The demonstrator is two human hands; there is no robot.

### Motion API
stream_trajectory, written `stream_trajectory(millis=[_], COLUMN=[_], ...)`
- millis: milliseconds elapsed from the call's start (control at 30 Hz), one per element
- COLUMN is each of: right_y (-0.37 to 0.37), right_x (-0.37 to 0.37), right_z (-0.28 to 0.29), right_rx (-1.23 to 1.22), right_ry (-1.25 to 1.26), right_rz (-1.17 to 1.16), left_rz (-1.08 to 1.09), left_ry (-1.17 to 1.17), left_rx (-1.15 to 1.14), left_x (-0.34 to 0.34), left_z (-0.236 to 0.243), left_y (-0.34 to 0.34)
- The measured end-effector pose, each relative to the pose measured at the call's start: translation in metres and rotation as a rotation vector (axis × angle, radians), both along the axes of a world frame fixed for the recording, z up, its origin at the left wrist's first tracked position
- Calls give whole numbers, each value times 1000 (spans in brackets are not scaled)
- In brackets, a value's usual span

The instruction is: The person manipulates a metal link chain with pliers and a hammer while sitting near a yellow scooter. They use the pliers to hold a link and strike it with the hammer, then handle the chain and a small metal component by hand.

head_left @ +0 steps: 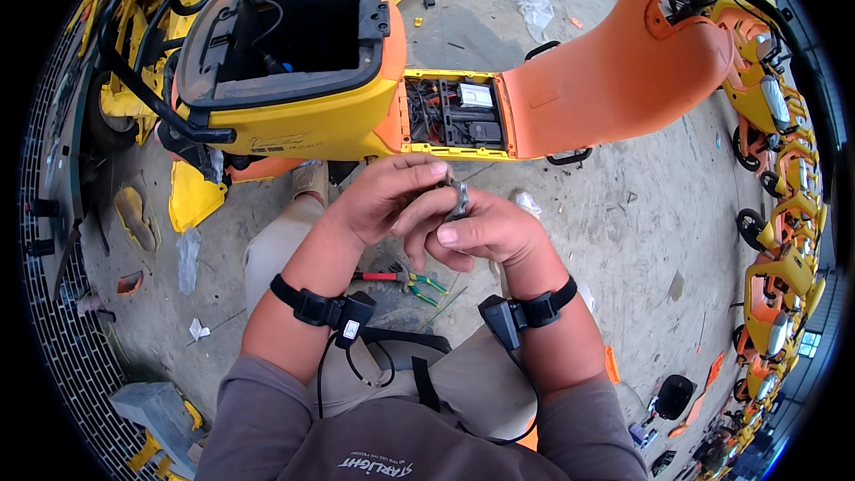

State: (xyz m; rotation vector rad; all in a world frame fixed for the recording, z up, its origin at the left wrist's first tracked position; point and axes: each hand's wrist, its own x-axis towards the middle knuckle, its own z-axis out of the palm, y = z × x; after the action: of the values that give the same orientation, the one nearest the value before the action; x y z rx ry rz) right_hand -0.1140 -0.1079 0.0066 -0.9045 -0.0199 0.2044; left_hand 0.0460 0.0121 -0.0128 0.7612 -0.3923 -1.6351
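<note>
My left hand (383, 200) and my right hand (488, 230) meet in front of me, fingers closed on a small grey metal piece (459, 201). Fingers cover much of it, so its exact kind cannot be made out. Just beyond my hands stands a yellow and orange scooter (321, 120). Its open footboard compartment (430, 116) shows black wiring, dark modules and a silver box (475, 95). Neither hand appears to touch the scooter. On the ground below my hands lie a red-handled tool (378, 277) and green-handled pliers (425, 287).
The scooter's open seat bucket (294, 85) has a black rail (147, 89) beside it. Yellow panels (196, 200) lie at left, and more are heaped at far left. A row of scooters (779, 285) lines the right. Plastic wrap (534, 11) and scraps litter the concrete floor (655, 232).
</note>
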Motion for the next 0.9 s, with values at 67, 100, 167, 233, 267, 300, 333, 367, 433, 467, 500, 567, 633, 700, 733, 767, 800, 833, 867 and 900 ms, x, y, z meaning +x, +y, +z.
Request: stream_trajectory(millis=[67,100,167,233,267,300,333,367,433,467,500,567,633,700,733,767,800,833,867,900], right_y=[-2,-3,-8,-10,-11,-10,-10,-9,-6,-5,-5,-6,-6,-5,-4,-3,-2,-1,-1,-1], right_x=[-1,-2,-4,-5,-6,-6,-7,-7,-7,-7,-8,-9,-8,-7,-6,-5,-5,-4,-4,-4], right_z=[-1,1,7,5,4,3,2,1,-1,-1,-2,-4,-4,-4,-4,-4,-4,-3,-3,-4], right_rx=[21,13,-1,4,5,6,7,8,28,37,38,40,28,46,69,92,108,123,137,109], right_ry=[20,43,89,83,83,99,115,131,113,104,97,85,92,92,88,84,96,107,118,120], right_rz=[-40,-62,-104,-90,-84,-68,-53,-36,-9,4,14,34,46,57,63,68,68,68,66,61], left_rz=[50,74,98,108,102,98,101,106,105,98,92,64,44,31,35,38,42,42,40,38], left_ry=[-66,-98,-150,-207,-234,-260,-274,-289,-306,-308,-311,-343,-362,-369,-375,-382,-389,-396,-403,-410], left_rx=[-5,-8,4,15,19,23,34,47,52,43,34,13,-9,-33,-44,-55,-65,-66,-68,-70], left_x=[-2,-3,-1,0,0,-1,-2,-4,-6,-6,-6,-5,-4,-3,-3,-2,-2,-1,-1,-1], left_z=[5,7,6,5,3,2,4,7,9,9,9,14,16,16,15,15,15,15,16,16], left_y=[-1,-2,-2,-2,-2,-2,-2,-2,0,0,1,2,3,5,5,6,7,8,8,8])
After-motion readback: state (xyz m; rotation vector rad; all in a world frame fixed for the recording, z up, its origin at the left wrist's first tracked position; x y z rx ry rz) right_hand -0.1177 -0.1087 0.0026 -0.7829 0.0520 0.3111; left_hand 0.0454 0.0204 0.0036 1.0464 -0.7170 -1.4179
